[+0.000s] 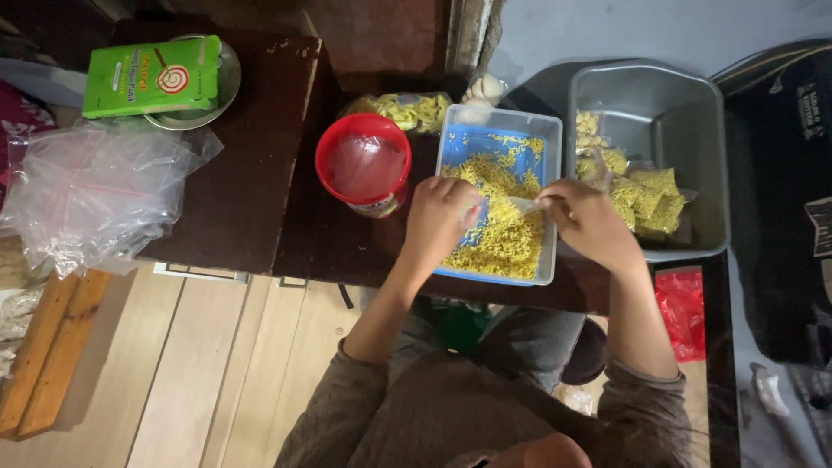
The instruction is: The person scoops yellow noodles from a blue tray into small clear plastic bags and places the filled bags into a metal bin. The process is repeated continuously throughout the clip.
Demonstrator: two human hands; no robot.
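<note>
Holding a small clear bag [525,205] between them, left hand [439,217] and right hand [589,221] both pinch its edges over the blue tub [452,143] of yellow noodle snack [503,238]; filled packets [646,199] sit in the grey bin [693,147] alongside.

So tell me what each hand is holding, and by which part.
Both hands hold a small clear bag over the blue tray of yellow noodles. The left hand and right hand each pinch an edge by its mouth; the exact grip is unclear.

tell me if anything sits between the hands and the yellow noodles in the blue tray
Nothing visible does. The left hand and right hand are already over the blue tray, holding a small clear bag right above the yellow noodles.
</note>
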